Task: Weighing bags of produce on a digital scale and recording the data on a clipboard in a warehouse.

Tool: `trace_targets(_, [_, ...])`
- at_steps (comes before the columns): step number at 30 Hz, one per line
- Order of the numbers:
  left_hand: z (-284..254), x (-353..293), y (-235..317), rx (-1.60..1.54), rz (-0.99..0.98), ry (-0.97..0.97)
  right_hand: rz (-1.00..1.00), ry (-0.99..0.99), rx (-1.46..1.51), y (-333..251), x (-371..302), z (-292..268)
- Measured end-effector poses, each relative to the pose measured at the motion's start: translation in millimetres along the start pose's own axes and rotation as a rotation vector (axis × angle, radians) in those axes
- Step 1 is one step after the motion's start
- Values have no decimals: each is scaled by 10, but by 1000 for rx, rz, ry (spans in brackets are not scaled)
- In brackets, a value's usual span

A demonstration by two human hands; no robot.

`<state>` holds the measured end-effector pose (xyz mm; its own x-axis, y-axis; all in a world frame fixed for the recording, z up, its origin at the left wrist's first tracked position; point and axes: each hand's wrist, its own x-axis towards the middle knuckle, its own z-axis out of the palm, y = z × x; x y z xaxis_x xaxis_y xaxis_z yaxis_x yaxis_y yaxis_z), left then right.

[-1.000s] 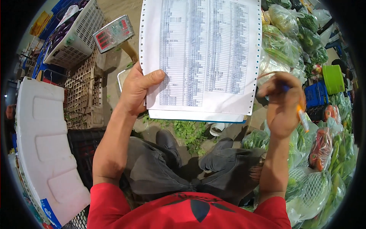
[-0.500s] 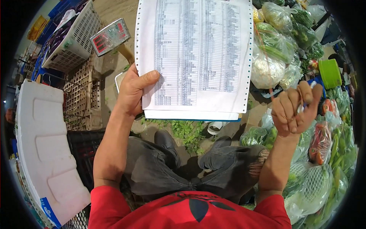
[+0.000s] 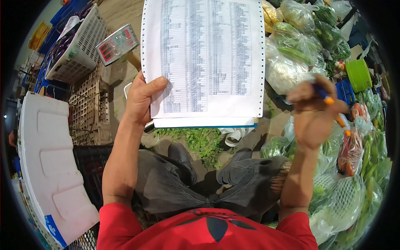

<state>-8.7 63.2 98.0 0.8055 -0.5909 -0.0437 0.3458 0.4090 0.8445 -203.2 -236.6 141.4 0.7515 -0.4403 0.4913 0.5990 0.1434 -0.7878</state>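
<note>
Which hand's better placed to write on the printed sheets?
Right, probably: the right hand holds a pen, while the left hand is occupied gripping the printed sheets by their left edge.

Printed in two blocks of tight rows and columns across the punched-edge paper [image 3: 204,58], too fine to make out. Lit in red digits on the silver display [image 3: 117,44] at the upper left, small and slanted. Marked in white on the blue label [image 3: 54,230] at the near corner of the white foam panel [image 3: 58,162], and lettered in black across the chest of the red shirt [image 3: 175,235], foreshortened past reading.
</note>
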Motion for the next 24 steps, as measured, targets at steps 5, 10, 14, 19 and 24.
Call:
trace_targets(5, [45, -6, -29, 14, -9, -16, 127, -244, -624, 218, -37, 356])
trace_targets(10, [21, -33, -27, 11, 12, -11, 182, -116, -730, 276, -102, 427])
trace_targets(14, [45, -39, -9, 8, 5, -27, 147, -70, -769, 279, -123, 412])
trace_targets(19, [33, -57, -26, -21, 5, -44, 65, -86, -839, 298, -148, 416])
trace_targets(24, [26, -69, -38, -47, -3, -40, 41, -97, -909, 255, -163, 422])
